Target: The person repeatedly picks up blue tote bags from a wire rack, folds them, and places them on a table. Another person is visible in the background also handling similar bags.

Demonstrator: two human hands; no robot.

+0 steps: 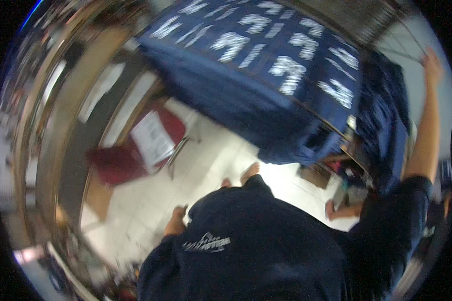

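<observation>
We take the worktop (331,126) as our landmark, its near edge slanting from far left down to near right. Our right hand (431,62) is raised at arm's length beyond its right side, while our left hand (176,220) hangs low on its near side, well apart from it. The patterned blue cloth (206,75) covers the worktop and drapes down its near side; its white motifs run in rows along that slant. The bunched blue cloth (386,95) hangs at the worktop's right end, between it and our right hand, its longer direction dropping downward. So the right hand is clearly nearer to this bunch, which lies to the left of its fingers. Blur keeps us from telling whether either hand's fingers are spread, closed or gripping anything.
</observation>
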